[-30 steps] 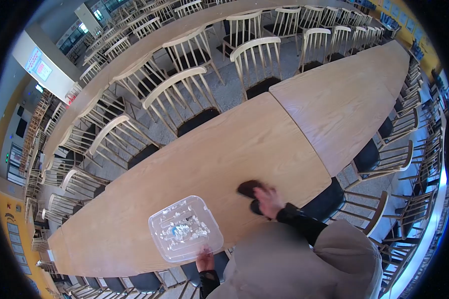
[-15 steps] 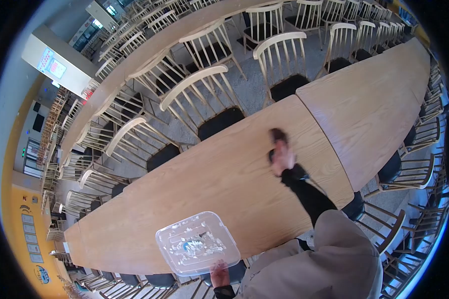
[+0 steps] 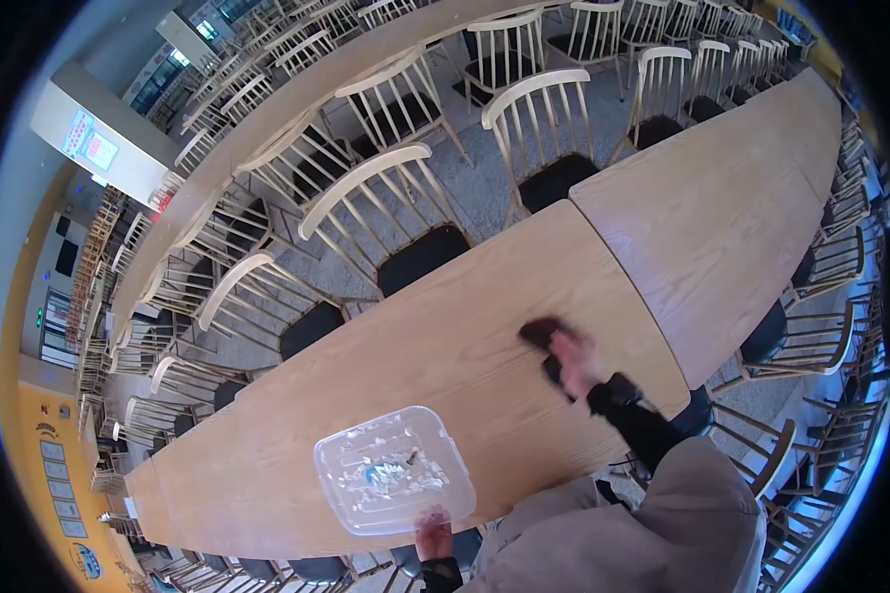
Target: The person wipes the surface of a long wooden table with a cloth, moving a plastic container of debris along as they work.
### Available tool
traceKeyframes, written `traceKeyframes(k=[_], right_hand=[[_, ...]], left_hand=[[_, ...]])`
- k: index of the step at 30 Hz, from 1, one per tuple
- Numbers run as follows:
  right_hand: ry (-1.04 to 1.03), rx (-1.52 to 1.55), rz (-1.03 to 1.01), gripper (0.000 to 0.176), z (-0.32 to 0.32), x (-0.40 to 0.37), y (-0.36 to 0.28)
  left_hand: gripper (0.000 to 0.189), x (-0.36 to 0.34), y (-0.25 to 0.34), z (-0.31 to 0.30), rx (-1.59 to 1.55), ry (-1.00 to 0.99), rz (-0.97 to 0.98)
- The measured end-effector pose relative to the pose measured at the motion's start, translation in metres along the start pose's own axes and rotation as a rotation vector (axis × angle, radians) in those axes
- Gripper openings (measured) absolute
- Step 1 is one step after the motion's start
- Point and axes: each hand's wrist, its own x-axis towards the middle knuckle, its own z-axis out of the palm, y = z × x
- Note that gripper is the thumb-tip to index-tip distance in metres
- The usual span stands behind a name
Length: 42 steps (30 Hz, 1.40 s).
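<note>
While the right hand (image 3: 578, 364), blurred with motion, grips a dark thing (image 3: 541, 332), perhaps a brush, over the surface (image 3: 465, 361), the left hand (image 3: 432, 537) holds the near rim of the clear container (image 3: 368, 518) of white scraps (image 3: 396, 478) resting there.

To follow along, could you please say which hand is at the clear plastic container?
The left hand, at the near rim of the container; the right hand is away from it, holding a dark, motion-blurred object at the table.
</note>
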Motion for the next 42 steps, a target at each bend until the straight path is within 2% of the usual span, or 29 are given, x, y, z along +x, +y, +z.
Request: traceKeyframes(k=[2, 3, 4, 5, 6, 8, 10, 11, 12, 14, 15, 16, 17, 19, 20, 21, 22, 24, 25, 29, 31, 35, 37, 39, 42], right_hand=[[0.279, -1.37, -0.406, 0.046, -0.041, 0.033, -0.048], [0.406, -1.372, -0.336, 0.044, -0.048, 0.051, -0.075], [0.524, -1.402, -0.243, 0.043, -0.06, 0.077, -0.073], [0.586, -1.38, -0.257, 0.043, -0.074, 0.106, -0.068], [0.632, -1.381, -0.17, 0.042, -0.078, 0.131, -0.066], [0.619, -1.406, 0.018, 0.045, -0.072, 0.172, -0.078], [0.637, -1.398, 0.056, 0.048, -0.066, 0.21, -0.077], [0.627, -1.392, 0.081, 0.049, -0.061, 0.227, -0.077], [0.614, -1.387, 0.104, 0.05, -0.054, 0.24, -0.082], [0.556, -1.418, 0.058, 0.051, -0.039, 0.261, -0.081], [0.496, -1.389, 0.007, 0.05, -0.026, 0.265, -0.081], [0.436, -1.362, -0.045, 0.049, -0.01, 0.27, -0.081], [0.418, -1.417, -0.193, 0.049, 0.01, 0.275, -0.067], [0.248, -1.454, -0.324, 0.049, 0.06, 0.27, -0.056], [0.142, -1.368, -0.487, 0.051, 0.083, 0.269, -0.047], [0.207, -1.324, -0.794, 0.042, 0.114, 0.261, -0.042], [0.083, -1.273, -0.779, 0.04, 0.144, 0.251, -0.046], [-0.115, -1.19, -0.793, 0.039, 0.2, 0.234, -0.058], [-0.192, -1.157, -0.824, 0.039, 0.226, 0.226, -0.06], [-0.409, -1.078, -0.886, 0.041, 0.3, 0.187, -0.043], [-0.522, -1.042, -0.932, 0.038, 0.318, 0.163, -0.033], [-0.717, -0.939, -0.985, 0.037, 0.324, 0.105, -0.013], [-0.84, -0.947, -0.991, 0.036, 0.315, 0.069, -0.009], [-0.913, -0.919, -1.011, 0.035, 0.299, 0.028, -0.008], [-1.082, -0.901, -0.905, 0.038, 0.272, -0.03, -0.013]], left_hand=[[0.019, 0.0, -0.002, 0.003, -0.009, -0.019, -0.013], [0.019, -0.003, -0.004, 0.006, 0.022, 0.013, 0.002], [0.019, -0.006, -0.005, 0.01, 0.052, 0.046, 0.021], [0.019, -0.009, -0.006, 0.015, 0.054, 0.051, 0.03], [0.018, -0.014, -0.006, 0.019, 0.06, 0.113, 0.025], [0.018, -0.018, -0.007, 0.019, 0.068, 0.183, 0.031], [0.017, -0.027, -0.006, 0.009, 0.06, 0.118, 0.028], [0.025, -0.036, -0.004, 0.003, 0.301, 0.324, -0.006], [0.025, -0.04, -0.005, 0.008, 0.304, 0.336, 0.004], [0.03, -0.05, -0.008, 0.015, 0.386, 0.408, 0.018], [0.031, -0.053, -0.008, -0.007, 0.276, 0.398, 0.014], [0.031, -0.054, -0.009, -0.001, 0.267, 0.412, 0.014], [0.029, -0.056, -0.01, 0.005, 0.286, 0.375, -0.009], [0.028, -0.058, -0.018, -0.001, 0.284, 0.35, -0.028], [0.019, -0.051, -0.023, -0.017, 0.037, 0.182, 0.002], [0.016, -0.05, -0.026, -0.027, -0.206, 0.011, 0.038], [0.016, -0.054, -0.028, -0.022, -0.216, 0.021, 0.047], [0.014, -0.055, -0.03, 0.002, -0.056, 0.367, 0.069], [0.013, -0.057, -0.031, -0.009, -0.096, 0.238, 0.069], [0.012, -0.07, -0.035, -0.001, -0.057, 0.275, 0.147], [0.011, -0.079, -0.038, -0.005, -0.059, 0.362, 0.178], [0.01, -0.099, -0.046, -0.023, -0.055, 0.38, 0.241], [0.011, -0.104, -0.048, -0.037, -0.133, 0.319, 0.276], [0.01, -0.109, -0.05, -0.048, -0.141, 0.338, 0.289], [0.007, -0.109, -0.051, -0.065, -0.129, 0.301, 0.312]])
